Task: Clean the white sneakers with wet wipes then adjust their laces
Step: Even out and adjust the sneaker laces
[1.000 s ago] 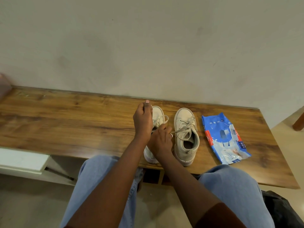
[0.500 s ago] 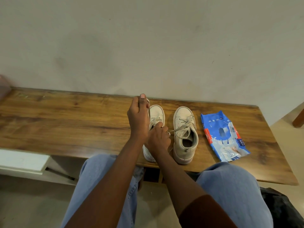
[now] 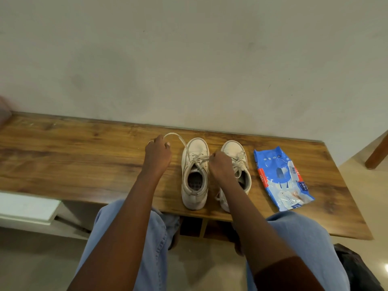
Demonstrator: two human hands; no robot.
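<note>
Two white sneakers stand side by side on the wooden table (image 3: 73, 156), toes toward the wall. The left sneaker (image 3: 195, 175) is fully in view, its opening facing me. My left hand (image 3: 157, 154) is to the left of it, closed on one lace end (image 3: 178, 139) that arcs up from the eyelets. My right hand (image 3: 219, 164) is closed on the other lace end just right of that shoe's tongue. My right arm partly hides the right sneaker (image 3: 235, 152). A blue pack of wet wipes (image 3: 281, 177) lies flat to the right of the shoes.
A plain wall rises right behind the table. My knees in blue jeans (image 3: 134, 238) sit under the front edge. A white shelf (image 3: 25, 206) is low on the left, a dark bag (image 3: 357, 267) on the floor at bottom right, and a wooden leg (image 3: 375, 154) at far right.
My hands have moved apart: the left hand swung out to the left with a lace end, the right hand shifted right, and the left sneaker is now uncovered.
</note>
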